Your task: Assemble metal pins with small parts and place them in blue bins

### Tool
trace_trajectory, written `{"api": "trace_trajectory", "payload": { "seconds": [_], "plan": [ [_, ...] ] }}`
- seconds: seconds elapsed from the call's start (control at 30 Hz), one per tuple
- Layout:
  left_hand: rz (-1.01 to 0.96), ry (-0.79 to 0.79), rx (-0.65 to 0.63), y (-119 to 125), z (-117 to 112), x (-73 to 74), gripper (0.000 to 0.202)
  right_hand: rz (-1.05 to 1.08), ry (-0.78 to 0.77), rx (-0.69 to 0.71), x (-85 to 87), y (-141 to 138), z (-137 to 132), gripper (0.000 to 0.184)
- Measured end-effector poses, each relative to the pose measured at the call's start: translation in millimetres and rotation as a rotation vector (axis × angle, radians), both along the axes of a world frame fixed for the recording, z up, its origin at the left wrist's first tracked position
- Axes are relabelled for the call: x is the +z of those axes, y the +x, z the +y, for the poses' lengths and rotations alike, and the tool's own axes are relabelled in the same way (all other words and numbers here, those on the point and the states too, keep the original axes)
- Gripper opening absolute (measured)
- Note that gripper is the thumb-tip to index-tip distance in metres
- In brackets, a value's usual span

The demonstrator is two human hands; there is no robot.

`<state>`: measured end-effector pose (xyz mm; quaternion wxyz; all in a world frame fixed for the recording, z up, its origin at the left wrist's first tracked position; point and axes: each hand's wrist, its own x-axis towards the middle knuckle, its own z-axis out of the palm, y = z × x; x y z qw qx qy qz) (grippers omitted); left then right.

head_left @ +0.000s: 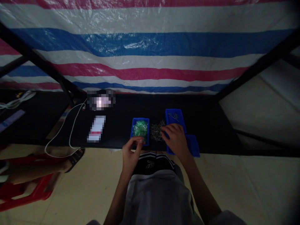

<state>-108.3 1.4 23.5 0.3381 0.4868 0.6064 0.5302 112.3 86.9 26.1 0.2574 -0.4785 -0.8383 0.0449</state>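
My left hand (131,153) is at the front edge of a blue plastic tray (131,128), thumb and forefinger pinched together. Whatever is between those fingertips is too small to make out. Clear bags with green contents (141,127) fill this tray. To its right, a loose pile of thin metal pins or nails (156,130) lies on the black table. My right hand (175,137) reaches over the pile's right side with bent fingers, thumb close to the forefinger; any piece in its grip cannot be made out. Behind it, another blue tray (181,122) holds a few similar metal pieces.
A third blue tray (194,146) sits at the table's front edge, partly behind my right wrist. Left on the black table (119,125) are a blurred white item (96,128) and a white cable (75,125). Another person's leg (37,172) and a red stool (39,190) are lower left.
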Motion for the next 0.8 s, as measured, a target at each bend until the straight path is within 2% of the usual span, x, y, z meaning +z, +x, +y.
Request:
{"api": "trace_trajectory", "payload": {
  "seconds": [0.17, 0.3, 0.4, 0.6, 0.8],
  "plan": [
    [-0.018, -0.01, -0.002, 3, -3, -1.5, 0.021, -0.199, -0.082, 0.131, 2.4, -18, 22, 0.027],
    [-0.033, -0.026, -0.006, 5, -5, -3.4, 0.022, -0.297, -0.129, 0.161, -0.7, -26, 29, 0.02],
    [-0.046, -0.032, -0.008, 5, -5, -3.2, 0.023, -0.288, -0.16, 0.138, -4.0, -28, 32, 0.011],
    [-0.05, -0.024, 0.013, 4, -3, -4.0, 0.022, -0.263, -0.164, 0.114, -8.3, -29, 34, 0.012],
    [-0.043, -0.01, 0.045, 6, -3, 0.4, 0.02, -0.214, -0.146, 0.077, 1.0, -28, 29, 0.014]
  ]
}}
